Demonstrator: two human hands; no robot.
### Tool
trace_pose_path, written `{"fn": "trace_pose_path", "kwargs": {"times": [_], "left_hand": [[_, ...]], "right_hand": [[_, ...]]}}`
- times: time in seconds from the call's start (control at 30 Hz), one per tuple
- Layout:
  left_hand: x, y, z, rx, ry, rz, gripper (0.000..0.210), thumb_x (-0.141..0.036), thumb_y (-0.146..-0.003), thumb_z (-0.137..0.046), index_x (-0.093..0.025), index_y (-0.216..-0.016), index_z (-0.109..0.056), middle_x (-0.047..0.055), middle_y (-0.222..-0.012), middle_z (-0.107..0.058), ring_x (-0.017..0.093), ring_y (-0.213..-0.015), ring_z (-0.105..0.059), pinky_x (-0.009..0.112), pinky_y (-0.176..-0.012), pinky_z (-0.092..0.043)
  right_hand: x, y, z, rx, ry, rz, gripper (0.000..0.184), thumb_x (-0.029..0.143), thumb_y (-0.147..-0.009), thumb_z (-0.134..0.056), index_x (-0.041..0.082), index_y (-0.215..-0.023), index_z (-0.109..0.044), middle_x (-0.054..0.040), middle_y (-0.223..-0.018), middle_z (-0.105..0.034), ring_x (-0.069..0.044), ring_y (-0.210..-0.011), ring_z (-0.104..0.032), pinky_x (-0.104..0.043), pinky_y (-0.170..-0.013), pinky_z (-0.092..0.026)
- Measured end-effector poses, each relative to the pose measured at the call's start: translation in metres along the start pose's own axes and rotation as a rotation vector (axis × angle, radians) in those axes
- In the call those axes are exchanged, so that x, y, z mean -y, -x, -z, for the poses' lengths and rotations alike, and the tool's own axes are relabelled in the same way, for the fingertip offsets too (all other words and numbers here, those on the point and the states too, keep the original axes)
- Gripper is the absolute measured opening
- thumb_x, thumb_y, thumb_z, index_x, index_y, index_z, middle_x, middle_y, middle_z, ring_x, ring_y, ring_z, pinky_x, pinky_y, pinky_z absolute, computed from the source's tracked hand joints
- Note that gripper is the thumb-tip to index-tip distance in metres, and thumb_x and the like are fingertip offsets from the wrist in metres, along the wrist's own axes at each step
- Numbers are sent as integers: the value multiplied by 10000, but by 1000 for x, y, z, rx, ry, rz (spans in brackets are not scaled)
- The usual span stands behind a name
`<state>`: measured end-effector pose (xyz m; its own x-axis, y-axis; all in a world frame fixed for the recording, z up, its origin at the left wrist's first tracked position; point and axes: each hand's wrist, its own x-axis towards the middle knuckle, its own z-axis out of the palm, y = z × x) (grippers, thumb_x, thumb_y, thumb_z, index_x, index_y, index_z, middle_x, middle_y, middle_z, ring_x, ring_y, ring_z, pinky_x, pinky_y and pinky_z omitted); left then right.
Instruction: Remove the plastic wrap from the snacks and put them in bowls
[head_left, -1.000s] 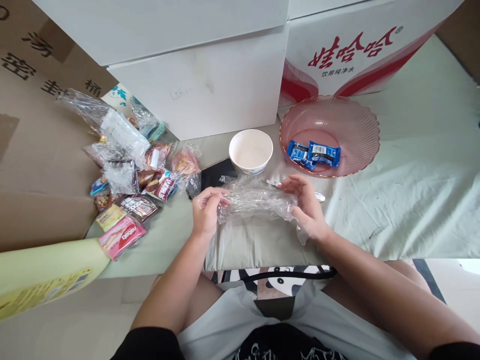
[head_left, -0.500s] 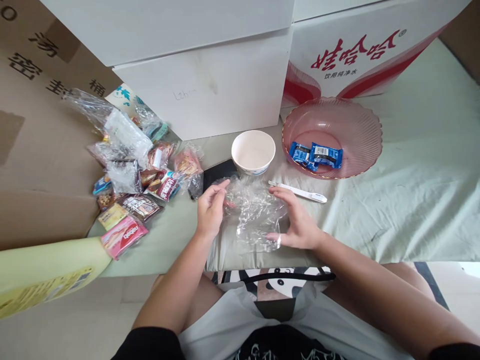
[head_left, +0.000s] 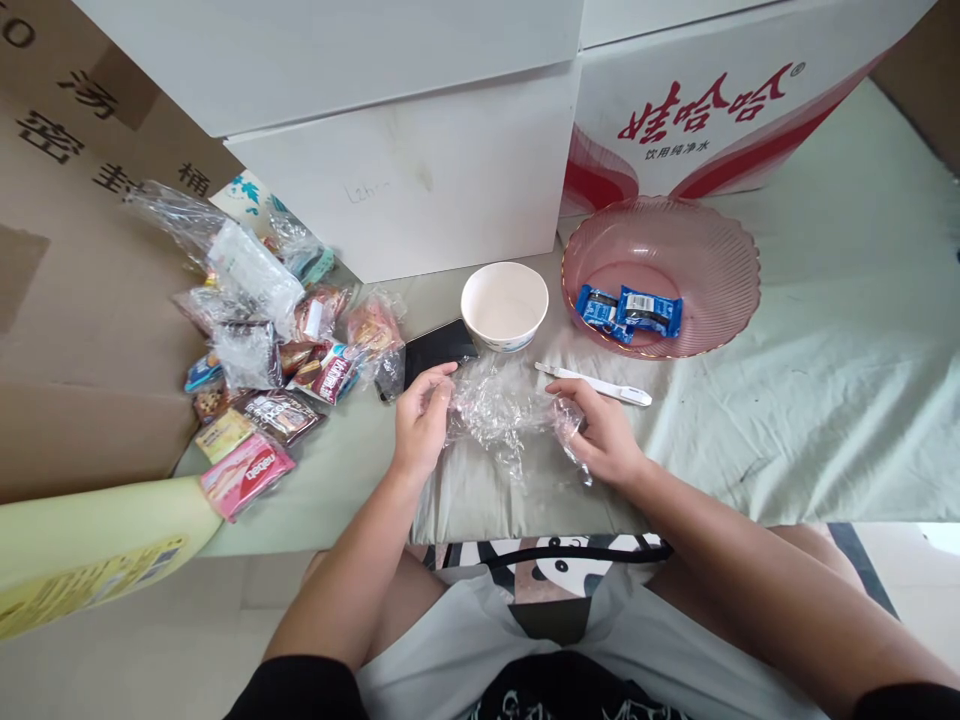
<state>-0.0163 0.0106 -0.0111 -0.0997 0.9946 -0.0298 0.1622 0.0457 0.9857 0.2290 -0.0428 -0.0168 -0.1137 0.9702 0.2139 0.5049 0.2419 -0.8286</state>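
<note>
A crumpled sheet of clear plastic wrap (head_left: 499,415) stretches between my two hands above the green cloth. My left hand (head_left: 421,415) grips its left end, thumb and fingers pressed together. My right hand (head_left: 600,430) is curled closed around the right end. Just beyond the wrap stands a white paper bowl (head_left: 505,305), with nothing seen inside. A white utility knife (head_left: 596,383) lies behind my right hand, its metal tip pointing left. Behind my left hand a black phone (head_left: 439,352) lies flat, partly under the bowl's edge in view.
A pink ribbed basin (head_left: 720,270) at the back right holds blue snack packets (head_left: 651,311). Several wrapped snacks (head_left: 274,370) are heaped on the left. White cartons (head_left: 420,180) wall off the back, a brown carton (head_left: 90,280) the left. A yellow-green bottle (head_left: 97,540) lies front left.
My right hand has closed from a wide spread onto the plastic wrap, gathering its right end. The wrap is bunched narrower and more crumpled. My left hand has stayed nearly in place.
</note>
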Motion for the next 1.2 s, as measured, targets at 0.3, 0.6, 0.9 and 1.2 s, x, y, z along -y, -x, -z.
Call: {"fn": "trace_pose_path", "kwargs": {"times": [0.3, 0.6, 0.9, 1.2], "left_hand": [[-6, 2, 0, 41, -84, -44, 219, -370, -877, -618, -181, -767, -638, 83, -1057, -739, 138, -614, -677, 251, -514, -547], [-6, 3, -2, 44, -113, -40, 186, -330, -874, -585, -189, -784, -665, 50, -936, -732, 145, -681, -671, 252, -600, -565], [-10, 4, -2, 92, -198, -133, 189, -329, -868, -596, -189, -755, -654, 13, -788, -671, 134, -631, -646, 255, -600, -518], [-11, 6, -2, 125, -301, -215, 185, -280, -883, -564, -189, -736, -631, 18, -775, -657, 146, -702, -614, 266, -647, -473]], "right_hand": [[4, -2, 3, 18, -16, 35, 187, 264, -877, -513, 240, -1036, -609, -32, -833, -733, -209, -688, -678, -325, -638, -533], [3, -1, 3, 20, -7, 55, 196, 231, -854, -512, 254, -1027, -601, -13, -794, -709, -202, -690, -671, -319, -645, -532], [0, 0, 2, 18, -7, 42, 224, 247, -846, -524, 251, -1052, -612, -22, -814, -702, -213, -705, -660, -338, -657, -530], [3, 0, 1, 53, -17, 29, 190, 226, -864, -505, 234, -1021, -610, -18, -771, -701, -194, -670, -663, -302, -621, -513]]}}
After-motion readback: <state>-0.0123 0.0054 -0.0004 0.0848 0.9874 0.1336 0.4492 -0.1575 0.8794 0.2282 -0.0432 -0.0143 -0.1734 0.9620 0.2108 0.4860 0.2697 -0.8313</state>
